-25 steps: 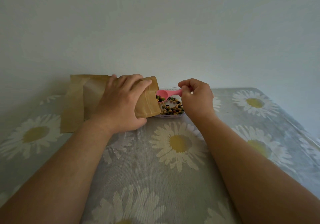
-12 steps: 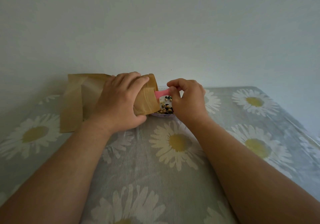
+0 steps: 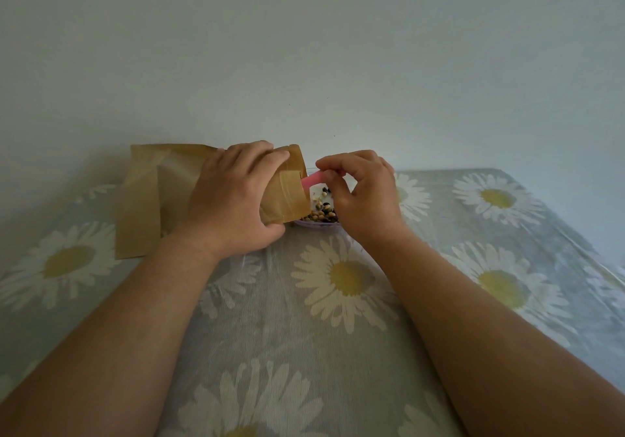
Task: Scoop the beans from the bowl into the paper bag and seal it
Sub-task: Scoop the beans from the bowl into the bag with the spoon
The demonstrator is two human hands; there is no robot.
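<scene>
Beans [image 3: 321,211] are sitting in a small clear bowl [image 3: 316,223] near the back of the counter [image 3: 270,335], a mix of tan and dark ones, and you can only see part of the bowl because the bag and a hand cover the rest. Paper bag [image 3: 152,200] is brown, lying tipped on its side with its mouth pointing right, right over the bowl's left edge. Left hand [image 3: 233,200] is wrapped around the bag near the opening, fingers [image 3: 260,159] curled over the top and thumb underneath, so it's gripping the bag. Right hand [image 3: 363,193] is pinching the handle of a pink scoop [image 3: 313,179] between thumb and forefinger, other fingers loosely curled. Scoop's bowl end is inside the bag's mouth, so only the pink handle shows; can't tell if there's anything in it. Right hand hovers just above the beans. Counter has a grey cloth printed with big white daisies, and there's a plain pale wall [image 3: 304,47] behind everything.
</scene>
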